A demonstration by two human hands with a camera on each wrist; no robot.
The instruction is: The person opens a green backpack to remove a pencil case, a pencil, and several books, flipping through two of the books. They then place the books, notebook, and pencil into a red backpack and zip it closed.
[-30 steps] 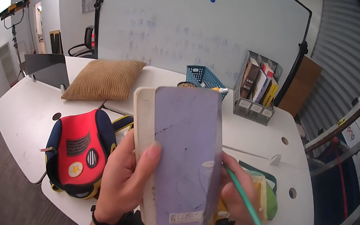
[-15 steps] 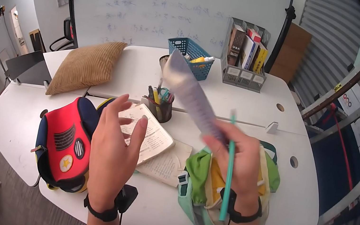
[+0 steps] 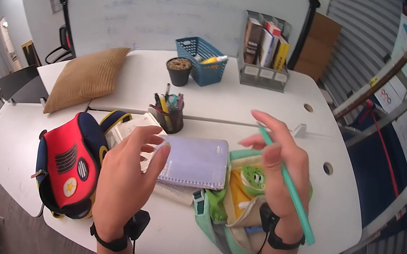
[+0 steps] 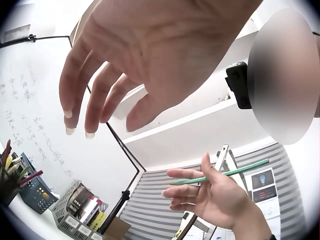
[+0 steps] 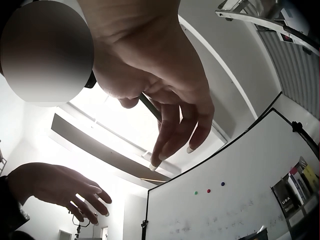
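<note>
Holding a slim green stick (image 3: 301,220) between the right hand (image 3: 295,170) fingers; left hand (image 3: 122,183) fingers kinda apart, near a purple spiral-bound notebook (image 3: 198,158) toward the front white tabletop (image 3: 156,238)'s back edge.

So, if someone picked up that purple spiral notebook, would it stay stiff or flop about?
The purple notebook would probably flop a little: the coil along its near edge suggests covers and pages that swing freely. Lifted by one cover, it might fall open, as no strap shows. Pushed, it would likely slide rather than roll, since it lies flat.
</note>
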